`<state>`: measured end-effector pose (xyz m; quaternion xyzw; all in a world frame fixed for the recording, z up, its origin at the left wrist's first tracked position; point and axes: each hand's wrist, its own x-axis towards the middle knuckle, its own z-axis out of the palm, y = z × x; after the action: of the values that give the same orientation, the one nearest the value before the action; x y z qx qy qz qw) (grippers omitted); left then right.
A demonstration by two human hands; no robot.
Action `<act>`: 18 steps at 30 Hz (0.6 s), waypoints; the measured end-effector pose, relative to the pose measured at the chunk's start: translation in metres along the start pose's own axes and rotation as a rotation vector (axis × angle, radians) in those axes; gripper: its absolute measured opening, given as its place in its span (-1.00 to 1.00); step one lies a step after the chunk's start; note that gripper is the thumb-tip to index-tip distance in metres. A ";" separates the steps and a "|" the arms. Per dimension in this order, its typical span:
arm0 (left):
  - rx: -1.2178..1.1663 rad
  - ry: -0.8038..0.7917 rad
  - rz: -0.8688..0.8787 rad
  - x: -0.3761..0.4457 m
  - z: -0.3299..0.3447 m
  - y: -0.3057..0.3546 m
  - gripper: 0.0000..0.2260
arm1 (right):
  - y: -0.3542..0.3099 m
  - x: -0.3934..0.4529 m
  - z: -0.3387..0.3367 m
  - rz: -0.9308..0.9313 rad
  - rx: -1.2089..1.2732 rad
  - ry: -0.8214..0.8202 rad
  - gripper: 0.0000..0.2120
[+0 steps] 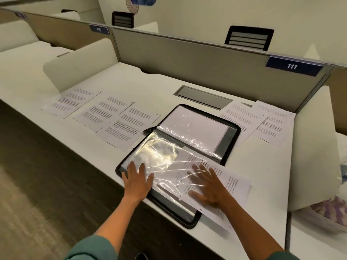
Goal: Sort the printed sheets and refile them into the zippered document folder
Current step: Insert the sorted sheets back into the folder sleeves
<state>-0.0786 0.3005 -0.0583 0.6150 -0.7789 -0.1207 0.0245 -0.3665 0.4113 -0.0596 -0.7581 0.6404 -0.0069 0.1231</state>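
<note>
The black zippered document folder [232,126] lies open on the white desk [262,166], its clear plastic sleeves facing up. My left hand [137,180] rests flat, fingers spread, on the near sleeve's left edge. My right hand [208,186] presses flat on a printed sheet [234,186] that lies partly in or under the near sleeve and sticks out to the right. A blank sheet [195,126] shows in the far sleeve. Three printed sheets [105,111] lie in a row left of the folder. More printed sheets [262,121] overlap at the right.
A grey partition [187,59] with a blue "111" label [292,66] closes the desk's back. White side dividers stand at the left [78,62] and right [315,147]. A metal cable hatch [202,97] is set in the desk behind the folder. The desk's front edge runs near my forearms.
</note>
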 end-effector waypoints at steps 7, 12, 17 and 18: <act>-0.008 -0.008 -0.057 0.011 -0.004 -0.001 -0.37 | 0.009 -0.044 -0.002 0.020 0.037 0.056 -0.30; -0.044 -0.033 -0.020 0.018 -0.003 0.007 -0.30 | 0.011 -0.033 -0.001 0.037 -0.020 -0.009 -0.31; 0.008 -0.070 0.000 0.014 -0.003 0.000 -0.31 | -0.005 -0.002 0.000 0.037 -0.022 -0.001 -0.28; 0.022 -0.072 0.004 0.014 -0.003 -0.002 -0.32 | -0.008 0.002 0.000 0.036 -0.026 0.002 -0.29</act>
<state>-0.0797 0.2863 -0.0568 0.6091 -0.7817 -0.1340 -0.0100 -0.3582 0.4107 -0.0581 -0.7481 0.6539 0.0030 0.1128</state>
